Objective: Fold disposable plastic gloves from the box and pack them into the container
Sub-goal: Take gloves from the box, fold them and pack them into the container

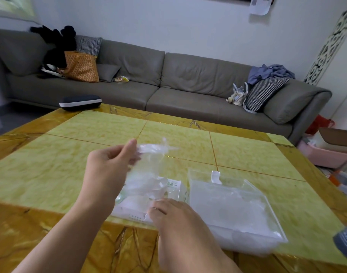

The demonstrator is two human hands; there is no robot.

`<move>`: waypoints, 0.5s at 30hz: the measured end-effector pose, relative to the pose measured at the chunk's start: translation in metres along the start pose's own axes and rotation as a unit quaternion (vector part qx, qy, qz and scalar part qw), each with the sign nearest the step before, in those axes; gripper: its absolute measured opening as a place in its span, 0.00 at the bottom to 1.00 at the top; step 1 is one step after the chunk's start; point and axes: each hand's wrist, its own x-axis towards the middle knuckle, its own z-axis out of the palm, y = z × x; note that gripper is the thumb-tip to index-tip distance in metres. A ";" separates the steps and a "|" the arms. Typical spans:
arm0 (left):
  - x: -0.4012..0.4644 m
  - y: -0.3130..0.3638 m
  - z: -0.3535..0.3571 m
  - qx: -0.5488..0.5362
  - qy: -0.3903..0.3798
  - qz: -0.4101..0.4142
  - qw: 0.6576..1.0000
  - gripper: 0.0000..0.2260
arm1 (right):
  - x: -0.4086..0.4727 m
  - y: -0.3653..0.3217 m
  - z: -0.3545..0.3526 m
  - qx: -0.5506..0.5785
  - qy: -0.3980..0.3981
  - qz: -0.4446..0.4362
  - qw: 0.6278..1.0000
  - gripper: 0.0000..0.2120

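1. The thin transparent plastic glove (149,154) is hanging in the air above the box, its upper edge pinched between thumb and fingers of the left hand (109,160).
2. The white cardboard glove box (141,201) is lying flat on the table, directly below the left hand and under the fingertips of the right hand.
3. The right hand (172,217) is resting on the box's near edge; motion blur is hiding whether its fingers are gripping anything.
4. The clear rectangular plastic container (237,209) is sitting just right of the right hand, touching the box.
5. The yellow-green marbled table (70,164) is supporting both.
6. A dark oval zip case (80,102) is lying far beyond the left hand.
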 end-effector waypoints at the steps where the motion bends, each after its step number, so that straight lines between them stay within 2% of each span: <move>1: 0.003 0.001 -0.002 -0.041 0.012 -0.024 0.999 0.13 | 0.000 -0.001 0.000 0.002 -0.003 0.002 1.000 0.31; 6: 0.014 0.007 -0.016 -0.205 0.046 -0.092 0.973 0.12 | 0.001 -0.001 -0.001 0.002 -0.021 0.015 1.000 0.30; 8: 0.018 0.009 -0.019 -0.287 0.031 -0.098 0.952 0.09 | 0.001 -0.002 -0.002 0.009 -0.018 0.012 1.000 0.30; 10: 0.022 0.011 -0.024 -0.395 0.001 -0.109 0.912 0.05 | 0.001 -0.001 0.000 0.017 -0.018 0.013 1.000 0.29; 12: 0.025 0.017 -0.030 -0.468 -0.037 -0.097 0.877 0.06 | 0.000 -0.003 0.001 0.022 -0.008 0.018 1.000 0.27; 15: 0.018 0.030 -0.033 -0.485 -0.071 -0.072 0.869 0.07 | -0.002 -0.005 0.000 0.025 0.000 0.035 0.999 0.25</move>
